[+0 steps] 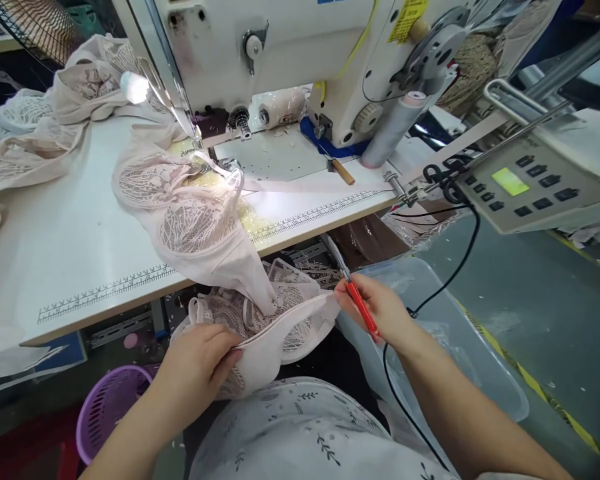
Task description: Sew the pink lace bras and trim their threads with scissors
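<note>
A pale pink lace bra (305, 320) lies across my lap, below the table's front edge. My left hand (200, 363) is closed on its band edge at the left, thumb and fingers pinching the fabric. At the other end, the fingertips of my right hand (380, 307) touch the bra's edge. That same hand grips red-handled scissors (361, 308), their metal blades pointing up and away from me. A second lace bra (195, 220) lies on the table, partly at the machine's needle, with its band hanging over the edge onto the first.
A sewing machine (290, 40) stands on the white table (105, 233). More bras (85, 87) are piled at the left. A control panel (525, 180) juts out at the right, above a clear plastic bin (430, 280). A purple basket (93, 413) sits low at left.
</note>
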A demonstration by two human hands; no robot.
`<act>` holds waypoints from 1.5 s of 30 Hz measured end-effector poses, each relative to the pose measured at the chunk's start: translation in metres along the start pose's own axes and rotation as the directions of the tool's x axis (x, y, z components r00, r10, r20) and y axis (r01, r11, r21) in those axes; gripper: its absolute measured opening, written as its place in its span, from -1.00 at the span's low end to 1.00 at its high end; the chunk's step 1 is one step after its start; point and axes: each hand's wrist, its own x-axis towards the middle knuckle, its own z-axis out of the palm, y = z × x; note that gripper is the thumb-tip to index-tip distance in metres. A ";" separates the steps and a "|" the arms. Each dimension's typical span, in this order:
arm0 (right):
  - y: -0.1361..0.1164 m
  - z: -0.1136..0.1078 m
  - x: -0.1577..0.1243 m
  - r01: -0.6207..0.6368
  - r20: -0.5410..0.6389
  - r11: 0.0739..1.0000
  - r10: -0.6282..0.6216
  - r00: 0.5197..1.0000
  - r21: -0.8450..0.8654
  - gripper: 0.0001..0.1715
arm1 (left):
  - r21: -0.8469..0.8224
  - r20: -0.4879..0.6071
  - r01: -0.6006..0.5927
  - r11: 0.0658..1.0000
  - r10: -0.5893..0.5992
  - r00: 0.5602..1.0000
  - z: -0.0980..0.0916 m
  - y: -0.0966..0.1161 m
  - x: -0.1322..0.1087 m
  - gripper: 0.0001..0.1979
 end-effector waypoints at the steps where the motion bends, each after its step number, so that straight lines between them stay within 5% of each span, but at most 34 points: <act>1: -0.004 0.003 0.000 0.001 -0.036 0.999 0.001 0.999 0.050 -0.80 | 0.010 -0.002 -0.017 1.000 0.017 1.000 -0.001 0.004 0.002 -0.74; 5: -0.034 0.022 -0.003 0.118 0.099 0.930 -0.162 0.982 0.349 -0.84 | 0.046 -0.002 -0.107 0.993 0.107 0.994 -0.002 0.016 0.012 -0.73; 8: -0.056 0.042 -0.003 0.195 0.281 0.881 -0.336 0.899 0.430 -0.82 | 0.083 -0.033 -0.176 0.981 0.179 0.983 0.002 0.022 0.017 -0.74; 14: -0.061 0.058 -0.001 0.079 0.429 0.922 -0.251 0.868 0.379 -0.63 | 0.234 -0.025 -0.252 0.939 0.265 0.964 0.001 0.013 0.009 -0.75; 20: -0.056 0.052 -0.002 0.006 0.495 0.933 -0.196 0.846 0.359 -0.59 | 0.314 -0.073 -0.143 0.939 0.174 0.982 -0.002 -0.028 -0.027 -0.69; 29: -0.050 0.049 -0.005 -0.002 0.505 0.943 -0.176 0.845 0.332 -0.61 | -0.068 -0.177 0.078 0.995 -0.089 0.980 -0.018 -0.049 -0.057 -0.71; 34: -0.050 0.038 -0.015 0.000 0.506 0.959 -0.149 0.850 0.283 -0.72 | -0.409 -0.209 0.233 0.883 -0.339 0.917 -0.009 -0.030 -0.052 -0.69; 37: -0.046 0.034 -0.024 0.016 0.474 0.978 -0.115 0.873 0.207 -0.77 | -0.617 -0.266 0.171 0.768 -0.408 0.874 0.000 -0.010 -0.039 -0.65; 42: -0.030 0.035 -0.034 0.021 0.431 0.987 -0.087 0.898 0.157 -0.77 | -0.547 -0.480 -0.109 0.830 -0.204 0.853 0.009 0.016 -0.010 -0.58; 45: -0.025 0.028 -0.032 0.022 0.432 0.990 -0.079 0.899 0.136 -0.75 | -0.477 -0.515 -0.169 0.862 -0.118 0.849 0.013 0.026 0.003 -0.52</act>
